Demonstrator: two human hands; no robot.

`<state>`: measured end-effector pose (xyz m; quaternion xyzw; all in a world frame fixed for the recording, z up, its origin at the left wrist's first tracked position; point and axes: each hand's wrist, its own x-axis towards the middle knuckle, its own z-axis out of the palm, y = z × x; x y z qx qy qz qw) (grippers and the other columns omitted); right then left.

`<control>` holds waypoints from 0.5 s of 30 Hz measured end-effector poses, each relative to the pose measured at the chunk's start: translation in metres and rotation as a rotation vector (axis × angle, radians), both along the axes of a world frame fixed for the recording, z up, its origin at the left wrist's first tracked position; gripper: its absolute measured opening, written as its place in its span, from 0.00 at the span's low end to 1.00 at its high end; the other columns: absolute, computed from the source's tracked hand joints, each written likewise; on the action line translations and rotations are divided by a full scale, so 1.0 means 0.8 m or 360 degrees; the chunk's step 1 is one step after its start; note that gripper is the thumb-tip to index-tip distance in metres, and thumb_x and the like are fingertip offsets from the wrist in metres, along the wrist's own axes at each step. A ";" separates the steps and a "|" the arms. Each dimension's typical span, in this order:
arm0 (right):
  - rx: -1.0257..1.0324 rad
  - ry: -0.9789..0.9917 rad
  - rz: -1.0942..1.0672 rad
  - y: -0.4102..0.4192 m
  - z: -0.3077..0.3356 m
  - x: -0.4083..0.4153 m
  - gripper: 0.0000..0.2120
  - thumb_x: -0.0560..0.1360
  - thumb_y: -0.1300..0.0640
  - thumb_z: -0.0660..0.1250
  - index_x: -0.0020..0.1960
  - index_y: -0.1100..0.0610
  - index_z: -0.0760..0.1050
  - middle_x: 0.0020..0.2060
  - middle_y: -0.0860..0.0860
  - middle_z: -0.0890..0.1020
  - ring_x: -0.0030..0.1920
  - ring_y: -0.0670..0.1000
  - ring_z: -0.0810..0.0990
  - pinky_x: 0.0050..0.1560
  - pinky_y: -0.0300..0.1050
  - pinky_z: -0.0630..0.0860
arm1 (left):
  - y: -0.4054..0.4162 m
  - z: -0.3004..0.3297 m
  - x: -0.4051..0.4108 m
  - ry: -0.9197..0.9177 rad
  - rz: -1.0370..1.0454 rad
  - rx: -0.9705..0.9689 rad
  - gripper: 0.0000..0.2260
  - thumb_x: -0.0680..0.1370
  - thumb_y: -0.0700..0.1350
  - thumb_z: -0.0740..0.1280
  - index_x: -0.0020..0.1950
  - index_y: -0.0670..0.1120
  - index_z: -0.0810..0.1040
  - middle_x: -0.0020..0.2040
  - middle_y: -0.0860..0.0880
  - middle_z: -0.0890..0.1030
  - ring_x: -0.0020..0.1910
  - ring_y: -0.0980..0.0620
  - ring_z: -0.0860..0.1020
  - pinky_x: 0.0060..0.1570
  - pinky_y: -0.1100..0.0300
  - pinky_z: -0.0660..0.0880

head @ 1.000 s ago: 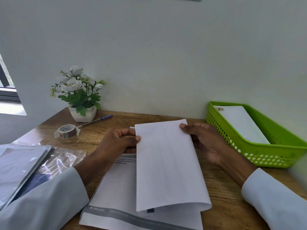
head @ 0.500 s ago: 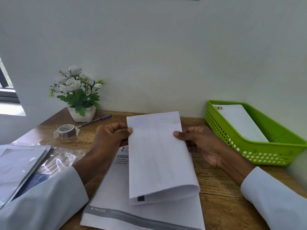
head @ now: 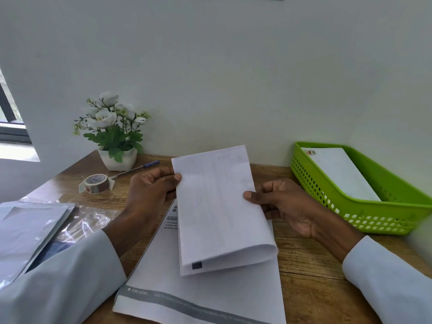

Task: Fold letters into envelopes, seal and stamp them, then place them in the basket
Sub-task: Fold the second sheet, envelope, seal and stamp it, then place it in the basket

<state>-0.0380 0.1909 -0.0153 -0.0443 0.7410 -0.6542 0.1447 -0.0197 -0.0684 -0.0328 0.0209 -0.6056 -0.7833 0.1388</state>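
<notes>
The folded letter point(head: 222, 206) is held above the flat sheet point(head: 205, 288) on the counter point(head: 308, 272), long axis pointing away, fold nearest. Left hand point(head: 149, 192) and right hand point(head: 282, 204) fingers pinch its side edges. Since a second ago it shifted left, away from the basket point(head: 364, 209).

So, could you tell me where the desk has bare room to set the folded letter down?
Bare wood lies between the printed sheet and the green basket, under the right hand, and behind the tape roll and pen. The left side is crowded with plastic sleeves.
</notes>
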 end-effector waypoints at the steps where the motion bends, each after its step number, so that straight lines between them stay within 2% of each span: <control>1: -0.0005 0.0010 -0.0016 0.000 0.000 0.000 0.18 0.70 0.58 0.76 0.55 0.69 0.81 0.47 0.58 0.87 0.40 0.50 0.85 0.37 0.41 0.80 | 0.000 -0.001 -0.001 0.0003 0.0004 -0.0001 0.06 0.77 0.34 0.67 0.49 0.42 0.82 0.43 0.47 0.87 0.40 0.50 0.86 0.38 0.62 0.82; 5: 0.0006 -0.0014 0.0081 0.003 0.002 0.003 0.16 0.70 0.58 0.76 0.54 0.66 0.82 0.48 0.57 0.87 0.42 0.50 0.85 0.39 0.41 0.80 | -0.004 -0.002 -0.004 0.0024 0.0035 0.0071 0.07 0.77 0.34 0.67 0.50 0.42 0.83 0.45 0.46 0.87 0.42 0.49 0.86 0.39 0.62 0.81; 8: 0.0030 0.0004 0.0065 0.002 0.001 0.004 0.17 0.69 0.60 0.76 0.53 0.68 0.81 0.46 0.57 0.87 0.40 0.49 0.84 0.36 0.40 0.80 | -0.007 -0.002 -0.006 0.0030 0.0061 0.0071 0.06 0.78 0.35 0.67 0.52 0.41 0.82 0.45 0.46 0.87 0.42 0.50 0.86 0.39 0.63 0.81; 12: 0.0040 0.0009 0.0131 0.005 0.003 0.004 0.15 0.70 0.60 0.76 0.54 0.65 0.82 0.48 0.56 0.87 0.44 0.50 0.85 0.41 0.42 0.81 | -0.008 0.000 -0.006 0.0062 0.0130 0.0080 0.06 0.78 0.35 0.67 0.51 0.41 0.82 0.41 0.50 0.87 0.40 0.53 0.85 0.38 0.65 0.80; 15: 0.0074 0.0007 0.0116 0.006 0.003 0.005 0.12 0.69 0.63 0.76 0.51 0.67 0.82 0.44 0.56 0.87 0.40 0.49 0.85 0.36 0.41 0.80 | -0.008 0.001 -0.006 0.0062 0.0137 0.0097 0.06 0.78 0.35 0.67 0.50 0.42 0.82 0.41 0.50 0.87 0.40 0.54 0.85 0.37 0.65 0.80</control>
